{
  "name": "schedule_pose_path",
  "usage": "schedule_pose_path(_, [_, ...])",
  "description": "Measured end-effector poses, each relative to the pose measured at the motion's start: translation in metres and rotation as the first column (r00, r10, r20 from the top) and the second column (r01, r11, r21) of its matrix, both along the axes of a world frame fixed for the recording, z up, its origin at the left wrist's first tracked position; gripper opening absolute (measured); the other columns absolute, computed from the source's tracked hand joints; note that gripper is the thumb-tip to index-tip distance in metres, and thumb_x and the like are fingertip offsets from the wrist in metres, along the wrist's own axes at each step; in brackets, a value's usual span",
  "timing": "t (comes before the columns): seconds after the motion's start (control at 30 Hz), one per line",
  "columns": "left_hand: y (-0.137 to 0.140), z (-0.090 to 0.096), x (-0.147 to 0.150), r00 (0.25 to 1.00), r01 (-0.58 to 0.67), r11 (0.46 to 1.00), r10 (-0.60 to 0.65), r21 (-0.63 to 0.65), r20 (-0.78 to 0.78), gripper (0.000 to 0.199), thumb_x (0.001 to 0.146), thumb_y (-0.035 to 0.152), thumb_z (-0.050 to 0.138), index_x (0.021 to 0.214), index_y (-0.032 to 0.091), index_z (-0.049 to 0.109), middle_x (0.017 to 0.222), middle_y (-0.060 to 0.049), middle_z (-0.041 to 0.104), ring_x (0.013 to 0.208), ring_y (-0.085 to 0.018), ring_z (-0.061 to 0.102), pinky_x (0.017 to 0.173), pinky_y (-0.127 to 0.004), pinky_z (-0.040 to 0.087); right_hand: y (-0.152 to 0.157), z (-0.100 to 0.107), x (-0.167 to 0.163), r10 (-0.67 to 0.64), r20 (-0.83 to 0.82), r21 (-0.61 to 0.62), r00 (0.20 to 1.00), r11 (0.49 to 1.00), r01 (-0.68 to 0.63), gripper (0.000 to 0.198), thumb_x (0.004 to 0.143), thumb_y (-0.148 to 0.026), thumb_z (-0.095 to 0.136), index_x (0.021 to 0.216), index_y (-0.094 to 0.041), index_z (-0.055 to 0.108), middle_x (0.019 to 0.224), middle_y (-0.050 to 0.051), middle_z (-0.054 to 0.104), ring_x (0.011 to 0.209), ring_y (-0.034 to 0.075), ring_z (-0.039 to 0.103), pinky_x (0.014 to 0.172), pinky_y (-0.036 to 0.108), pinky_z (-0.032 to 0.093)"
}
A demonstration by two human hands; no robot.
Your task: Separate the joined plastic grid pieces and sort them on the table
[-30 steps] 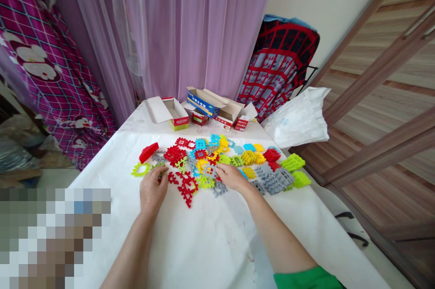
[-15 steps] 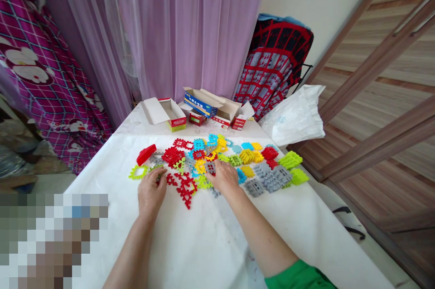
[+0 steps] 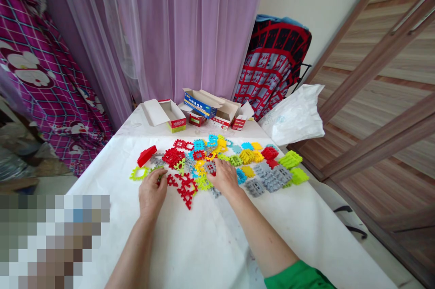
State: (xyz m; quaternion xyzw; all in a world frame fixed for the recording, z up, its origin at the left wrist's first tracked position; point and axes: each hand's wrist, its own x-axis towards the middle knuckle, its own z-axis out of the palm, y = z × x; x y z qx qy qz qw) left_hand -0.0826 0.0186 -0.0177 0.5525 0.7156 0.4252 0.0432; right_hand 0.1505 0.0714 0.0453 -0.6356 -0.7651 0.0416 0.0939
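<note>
My right hand (image 3: 224, 176) is at the middle of a loose pile of plastic building tiles, fingers closed on a grey window tile (image 3: 210, 167). My left hand (image 3: 152, 193) rests at the pile's left side with fingers curled together; what they hold, if anything, is hidden. Close to it are a lime green frame tile (image 3: 138, 173) and a red box-like piece (image 3: 147, 156). Between the hands lie red triangle tiles (image 3: 186, 191) and a lime triangle (image 3: 180, 166). A stack of red tiles (image 3: 173, 156) sits just beyond.
Sorted stacks stand on the right: grey tiles (image 3: 272, 177), yellow tiles (image 3: 247, 156), red tiles (image 3: 270, 152) and lime tiles (image 3: 290, 160). Open cardboard boxes (image 3: 200, 105) line the far end of the white-covered table (image 3: 190, 248). A white plastic bag (image 3: 294, 117) is at the right edge.
The grey tile at my right hand's fingertips appears slightly tilted compared with before. My left hand has barely moved, and the view has shifted a little.
</note>
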Motion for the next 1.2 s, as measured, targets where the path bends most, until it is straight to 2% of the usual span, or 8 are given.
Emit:
schedule_pose_path(0.13, [-0.001, 0.002, 0.001, 1.000, -0.005, 1.000, 0.005, 0.004, 0.007, 0.027, 0.083, 0.033, 0.044, 0.094, 0.023, 0.068, 0.108, -0.006, 0.072, 0.103, -0.024, 0.064, 0.095, -0.040, 0.048, -0.009, 0.002, 0.021, 0.045, -0.141, 0.060, 0.989, 0.998, -0.036, 0.053, 0.075, -0.032, 0.064, 0.125, -0.019, 0.051, 0.117, 0.011, 0.063, 0.110, 0.026, 0.055, 0.095, 0.038, 0.039])
schedule_pose_path(0.23, [-0.001, 0.004, 0.002, 1.000, -0.008, 1.000, 0.008, -0.002, 0.008, 0.027, 0.083, 0.033, 0.045, 0.093, 0.024, 0.068, 0.108, -0.005, 0.073, 0.103, -0.025, 0.064, 0.094, -0.040, 0.048, -0.021, 0.002, 0.056, 0.035, -0.260, 0.112, 0.965, 0.994, -0.006, 0.057, 0.074, -0.030, 0.064, 0.128, -0.020, 0.048, 0.119, 0.008, 0.063, 0.111, 0.024, 0.055, 0.097, 0.037, 0.040])
schedule_pose_path(0.4, [0.000, 0.003, 0.000, 1.000, -0.012, 1.000, 0.012, -0.010, -0.006, 0.025, 0.081, 0.033, 0.046, 0.091, 0.025, 0.068, 0.107, -0.003, 0.073, 0.102, -0.025, 0.065, 0.093, -0.038, 0.049, -0.041, -0.003, 0.126, -0.181, -0.375, 0.060, 0.909, 0.974, 0.219, 0.061, 0.071, -0.031, 0.064, 0.128, -0.024, 0.047, 0.117, 0.005, 0.064, 0.097, 0.022, 0.062, 0.086, 0.036, 0.047])
schedule_pose_path(0.5, [0.001, 0.003, 0.000, 1.000, -0.018, 1.000, 0.018, -0.013, -0.019, 0.025, 0.081, 0.034, 0.046, 0.091, 0.026, 0.068, 0.107, -0.003, 0.073, 0.101, -0.025, 0.065, 0.092, -0.038, 0.049, -0.049, -0.007, 0.151, -0.279, -0.395, 0.006, 0.875, 0.952, 0.306, 0.063, 0.070, -0.032, 0.065, 0.130, -0.024, 0.046, 0.118, 0.005, 0.064, 0.090, 0.020, 0.063, 0.079, 0.033, 0.049])
schedule_pose_path(0.67, [0.000, 0.003, -0.001, 1.000, -0.006, 1.000, 0.006, -0.025, -0.023, 0.028, 0.082, 0.037, 0.045, 0.092, 0.025, 0.068, 0.107, -0.004, 0.073, 0.102, -0.026, 0.065, 0.092, -0.039, 0.049, -0.053, -0.009, 0.155, -0.303, -0.369, -0.028, 0.879, 0.949, 0.315, 0.062, 0.071, -0.029, 0.064, 0.130, -0.024, 0.046, 0.119, 0.005, 0.063, 0.092, 0.020, 0.062, 0.083, 0.033, 0.047])
schedule_pose_path(0.93, [0.002, 0.002, -0.003, 1.000, -0.003, 1.000, 0.003, -0.012, -0.027, 0.024, 0.080, 0.035, 0.050, 0.090, 0.026, 0.070, 0.104, -0.002, 0.074, 0.098, -0.024, 0.066, 0.089, -0.037, 0.050, -0.055, -0.014, 0.159, -0.262, -0.308, -0.022, 0.915, 0.963, 0.269, 0.058, 0.073, -0.027, 0.064, 0.129, -0.024, 0.047, 0.121, 0.005, 0.062, 0.100, 0.021, 0.061, 0.084, 0.032, 0.047])
schedule_pose_path(1.2, [0.001, 0.006, -0.002, 0.999, 0.007, 0.999, -0.008, -0.034, -0.036, 0.027, 0.080, 0.036, 0.047, 0.090, 0.025, 0.069, 0.103, -0.004, 0.074, 0.098, -0.028, 0.066, 0.089, -0.041, 0.051, -0.057, -0.013, 0.158, -0.277, -0.234, -0.053, 0.932, 0.961, 0.272, 0.058, 0.076, -0.027, 0.062, 0.132, -0.022, 0.045, 0.123, 0.008, 0.060, 0.106, 0.022, 0.059, 0.087, 0.031, 0.045])
